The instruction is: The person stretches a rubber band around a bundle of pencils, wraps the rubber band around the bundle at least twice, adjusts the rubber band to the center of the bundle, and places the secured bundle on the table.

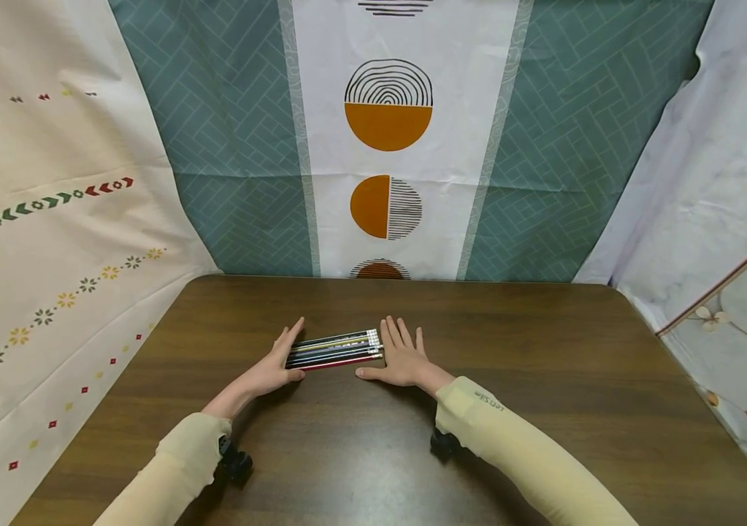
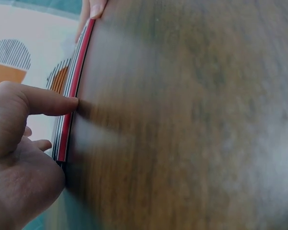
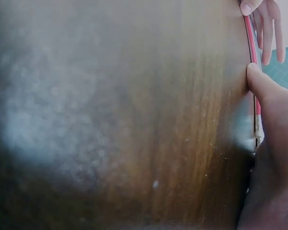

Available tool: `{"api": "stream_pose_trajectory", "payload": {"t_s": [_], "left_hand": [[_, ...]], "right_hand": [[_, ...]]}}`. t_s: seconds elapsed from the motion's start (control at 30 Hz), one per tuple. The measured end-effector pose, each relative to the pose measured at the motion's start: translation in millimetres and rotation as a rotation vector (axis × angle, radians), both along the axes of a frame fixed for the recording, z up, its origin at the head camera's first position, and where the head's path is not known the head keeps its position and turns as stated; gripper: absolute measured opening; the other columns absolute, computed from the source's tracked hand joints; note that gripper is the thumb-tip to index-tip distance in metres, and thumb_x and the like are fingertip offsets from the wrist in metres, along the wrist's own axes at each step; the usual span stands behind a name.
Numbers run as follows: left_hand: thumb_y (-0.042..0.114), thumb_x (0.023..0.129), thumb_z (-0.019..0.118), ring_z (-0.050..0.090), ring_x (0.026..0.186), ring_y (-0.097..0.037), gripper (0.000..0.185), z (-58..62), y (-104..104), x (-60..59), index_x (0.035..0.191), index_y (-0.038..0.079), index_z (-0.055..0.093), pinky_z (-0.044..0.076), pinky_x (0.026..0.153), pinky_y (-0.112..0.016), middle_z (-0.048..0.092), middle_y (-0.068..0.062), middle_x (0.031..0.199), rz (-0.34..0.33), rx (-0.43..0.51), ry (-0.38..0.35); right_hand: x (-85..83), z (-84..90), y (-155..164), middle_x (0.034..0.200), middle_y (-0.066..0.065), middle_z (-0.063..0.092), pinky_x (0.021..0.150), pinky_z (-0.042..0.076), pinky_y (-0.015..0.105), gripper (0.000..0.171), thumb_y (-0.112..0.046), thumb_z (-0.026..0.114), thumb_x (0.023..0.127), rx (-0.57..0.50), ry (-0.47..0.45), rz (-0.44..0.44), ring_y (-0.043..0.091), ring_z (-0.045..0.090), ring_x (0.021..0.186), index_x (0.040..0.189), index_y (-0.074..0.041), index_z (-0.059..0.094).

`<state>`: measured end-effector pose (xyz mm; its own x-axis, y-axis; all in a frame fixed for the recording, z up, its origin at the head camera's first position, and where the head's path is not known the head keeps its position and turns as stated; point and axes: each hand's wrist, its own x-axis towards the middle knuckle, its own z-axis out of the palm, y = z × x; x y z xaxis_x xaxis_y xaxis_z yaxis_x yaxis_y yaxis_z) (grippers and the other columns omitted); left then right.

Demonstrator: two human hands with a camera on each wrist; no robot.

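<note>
Slim striped pencils (image 1: 335,349), flat hands (image 1: 403,358), woodgrain table (image 1: 544,380)

Pale yellow long sleeves (image 1: 518,446), black wrist-mounted cameras (image 1: 235,462), bare hands

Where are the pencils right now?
In the head view the pencils lie side by side in a row mid-table, between the left hand and right hand, which touch their two ends.

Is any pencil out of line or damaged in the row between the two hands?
Nothing stands out. The pencils lie side by side in an even row on the table, the left hand and right hand at its ends.
</note>
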<state>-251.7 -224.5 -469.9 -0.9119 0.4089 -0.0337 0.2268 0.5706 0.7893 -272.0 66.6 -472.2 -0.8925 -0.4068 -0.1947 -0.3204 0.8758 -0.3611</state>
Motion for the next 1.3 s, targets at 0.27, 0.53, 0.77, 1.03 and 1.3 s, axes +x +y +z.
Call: {"api": "stream_pose_trajectory", "payload": {"t_s": [0.27,0.53,0.77,1.03,1.3], "left_hand": [[-0.004,0.083,0.065,-0.018,0.15,-0.046,0.101,1.7,0,-0.8,0.159,0.007,-0.002,-0.005,0.114,-0.072,-0.006,-0.021,0.166,0.011,0.025,-0.04],[-0.005,0.082,0.067,-0.016,0.15,-0.048,0.104,2.4,0,2.3,0.159,0.007,-0.001,-0.001,0.115,-0.071,0.0,-0.022,0.165,0.039,0.043,-0.027],[-0.009,0.08,0.066,-0.016,0.149,-0.049,0.104,1.5,1,7.0,0.158,0.005,-0.001,-0.003,0.115,-0.071,0.003,-0.024,0.164,0.059,0.063,-0.006],[-0.008,0.079,0.067,-0.016,0.149,-0.049,0.105,1.3,3,8.1,0.159,0.007,0.0,-0.004,0.115,-0.07,0.004,-0.023,0.165,0.06,0.073,-0.017],[-0.007,0.081,0.068,-0.018,0.149,-0.048,0.107,4.1,1,7.9,0.159,0.01,-0.002,-0.003,0.114,-0.071,-0.001,-0.022,0.165,0.061,0.079,-0.054]], "right_hand": [[0.9,3.1,0,0.168,0.011,-0.003,0.12,-0.006,0.062,0.114,-0.075,0.055,0.085,-0.023,0.009,-0.006,0.031,-0.005,0.156,0.159,-0.007,0.001],[8.6,5.8,5,0.156,0.02,0.033,0.117,0.021,0.061,0.096,-0.048,0.078,0.08,-0.254,0.115,-0.101,0.04,0.028,0.144,0.151,-0.001,0.033],[13.2,12.3,4,0.114,0.015,0.059,0.094,0.045,0.045,0.068,-0.019,0.082,0.079,-0.413,0.134,-0.157,0.029,0.051,0.107,0.135,0.003,0.052],[12.3,7.2,-1,0.105,0.013,0.06,0.083,0.05,0.033,0.062,-0.008,0.083,0.076,-0.496,0.14,-0.155,0.018,0.056,0.092,0.13,0.006,0.056],[8.2,9.1,0,0.103,0.014,0.062,0.083,0.053,0.036,0.046,-0.006,0.08,0.08,-0.536,0.128,-0.159,0.021,0.06,0.091,0.121,0.005,0.062]]}}
